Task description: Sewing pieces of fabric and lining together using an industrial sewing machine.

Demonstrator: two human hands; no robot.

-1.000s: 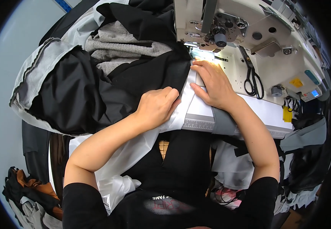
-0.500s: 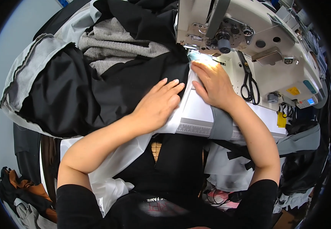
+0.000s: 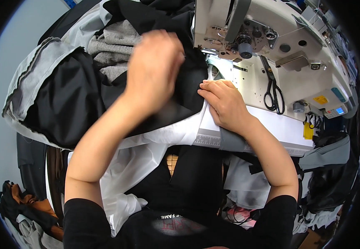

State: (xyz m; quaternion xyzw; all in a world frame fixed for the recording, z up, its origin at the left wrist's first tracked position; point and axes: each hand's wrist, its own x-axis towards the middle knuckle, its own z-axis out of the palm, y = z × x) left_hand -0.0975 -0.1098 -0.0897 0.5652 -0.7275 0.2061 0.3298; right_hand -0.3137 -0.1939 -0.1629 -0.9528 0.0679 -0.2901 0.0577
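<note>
A large black garment piece [image 3: 66,101] with a white lining [image 3: 173,130] lies on the sewing table, its right edge running up to the needle area of a sewing machine [image 3: 290,54]. My left hand [image 3: 153,72] is raised over the black cloth, and its fingers are smeared by motion. My right hand [image 3: 226,104] is at the cloth's right edge just in front of the machine's foot [image 3: 210,52]. Its fingers are closed together, gripping the layered black and white edge. A grey fabric strip [image 3: 232,142] runs out below this hand, over the table's front edge.
Black scissors [image 3: 274,91] lie on the machine bed to the right. A ruler scale [image 3: 208,139] runs along the table's front edge. Grey knit cloth [image 3: 111,50] is bunched at the back left. More garments [image 3: 30,203] are piled at the lower left.
My left hand has lifted off the cloth edge and swung up and away over the black fabric. My right hand has drawn back toward me and slightly left. The grey strip has shifted left.
</note>
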